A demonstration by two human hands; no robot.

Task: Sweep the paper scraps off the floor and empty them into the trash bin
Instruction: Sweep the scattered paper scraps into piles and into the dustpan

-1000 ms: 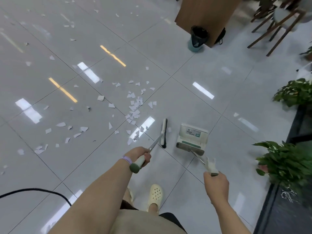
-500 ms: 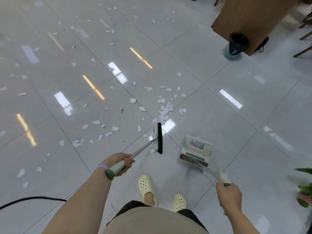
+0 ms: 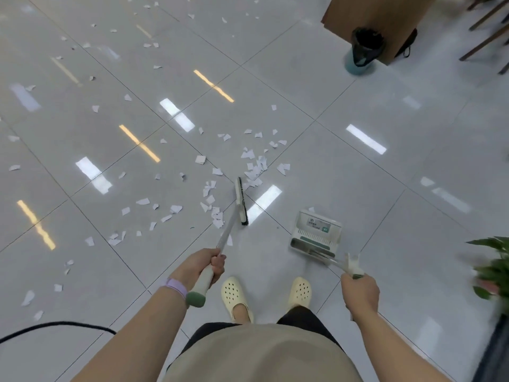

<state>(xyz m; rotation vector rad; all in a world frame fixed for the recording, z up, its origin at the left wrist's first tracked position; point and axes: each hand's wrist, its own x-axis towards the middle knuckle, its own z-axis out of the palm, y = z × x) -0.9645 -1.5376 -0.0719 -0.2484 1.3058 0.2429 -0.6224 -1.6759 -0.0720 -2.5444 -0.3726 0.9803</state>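
My left hand (image 3: 205, 267) grips the pale handle of a broom (image 3: 241, 201), whose flat head rests on the grey tiled floor ahead of me. White paper scraps (image 3: 254, 168) lie bunched just beyond and left of the broom head, with several more scattered far to the left. My right hand (image 3: 359, 295) holds the long handle of a white and green dustpan (image 3: 316, 232), which sits on the floor to the right of the broom. A teal trash bin (image 3: 363, 52) with a black liner stands at the far right, beside a wooden cabinet.
A wooden cabinet (image 3: 377, 17) and chair legs (image 3: 487, 31) stand at the top right. A potted plant (image 3: 493, 268) is at the right edge. A black cable (image 3: 55, 328) crosses the floor at the lower left. My feet in pale clogs (image 3: 237, 297) stand behind the broom.
The broom head has swung left across the scrap pile, pulling some scraps to its left side. The view has turned left, so the bin and dustpan now sit further right.
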